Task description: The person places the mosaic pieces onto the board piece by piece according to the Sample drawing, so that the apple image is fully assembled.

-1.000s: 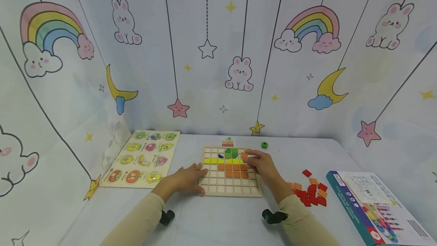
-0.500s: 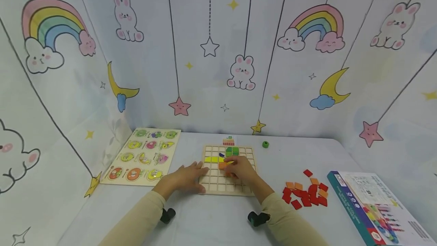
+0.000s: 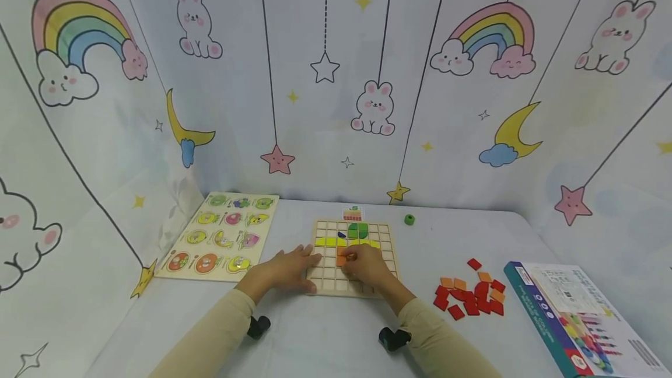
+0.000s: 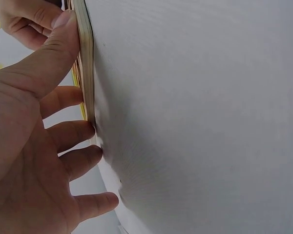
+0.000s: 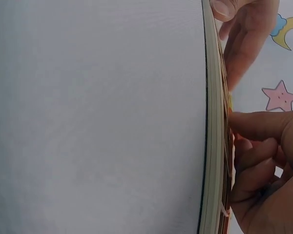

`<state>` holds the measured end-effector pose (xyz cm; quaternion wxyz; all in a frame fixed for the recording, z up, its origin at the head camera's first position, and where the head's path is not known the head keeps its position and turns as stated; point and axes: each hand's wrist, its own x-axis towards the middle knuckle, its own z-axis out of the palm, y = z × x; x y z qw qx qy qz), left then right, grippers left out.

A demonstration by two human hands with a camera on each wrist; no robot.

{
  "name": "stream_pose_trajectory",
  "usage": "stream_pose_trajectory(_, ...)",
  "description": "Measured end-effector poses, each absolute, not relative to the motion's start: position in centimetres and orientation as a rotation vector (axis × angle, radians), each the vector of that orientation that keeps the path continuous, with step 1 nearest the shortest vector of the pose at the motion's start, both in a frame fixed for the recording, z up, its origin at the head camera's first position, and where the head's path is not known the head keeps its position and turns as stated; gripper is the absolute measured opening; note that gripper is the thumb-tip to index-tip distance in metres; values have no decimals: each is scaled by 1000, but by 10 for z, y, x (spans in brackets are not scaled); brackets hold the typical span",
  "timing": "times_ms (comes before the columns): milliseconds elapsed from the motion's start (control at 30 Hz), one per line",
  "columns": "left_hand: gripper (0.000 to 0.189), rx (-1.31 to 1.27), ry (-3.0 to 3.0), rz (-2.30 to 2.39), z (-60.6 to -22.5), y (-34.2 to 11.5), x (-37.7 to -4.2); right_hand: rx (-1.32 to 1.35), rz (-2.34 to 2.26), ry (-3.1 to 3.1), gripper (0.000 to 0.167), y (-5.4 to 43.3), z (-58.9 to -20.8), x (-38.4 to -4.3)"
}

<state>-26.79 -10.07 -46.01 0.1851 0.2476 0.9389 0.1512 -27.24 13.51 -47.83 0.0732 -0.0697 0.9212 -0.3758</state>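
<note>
The pale wooden grid board (image 3: 329, 286) lies on the table, with yellow, green, orange and small blue pieces in its cells. My left hand (image 3: 287, 270) rests at the board's left edge, fingers spread and thumb at the near corner. In the left wrist view the thumb (image 4: 58, 46) touches the board's side. My right hand (image 3: 370, 266) is over the middle of the board. Its fingertips hold an orange square tile (image 3: 341, 261) at a cell below the left end of the orange row. The hand hides most of the other orange tiles.
Loose red tiles (image 3: 471, 305) and a few orange ones lie right of the board, beside a colourful box (image 3: 593, 314). A fruit picture board (image 3: 226, 238) lies at left. A pattern card (image 3: 353, 213) and green bead (image 3: 409, 220) are behind.
My right hand has carried the orange tile from the board's upper right leftward and down to a cell beneath the orange row's left end. The left hand has stayed at the board's edge.
</note>
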Motion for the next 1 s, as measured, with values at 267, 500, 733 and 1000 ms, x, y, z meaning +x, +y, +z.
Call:
stream_pose_trajectory(267, 81, 707, 2652, 428, -462, -100, -268, -177, -1177, 2727, 43, 145, -483, -270)
stream_pose_trajectory(500, 80, 714, 2656, 429, -461, -101, -267, -130, -1411, 2612, 38, 190, -471, -261)
stream_pose_trajectory(733, 81, 712, 2652, 423, -460, -100, -268, 54, -1753, 2423, 51, 293, -444, -238)
stream_pose_trajectory(1000, 80, 708, 2653, 419, -463, -100, -268, 267, -2244, 2006, 22, 389, -450, -212)
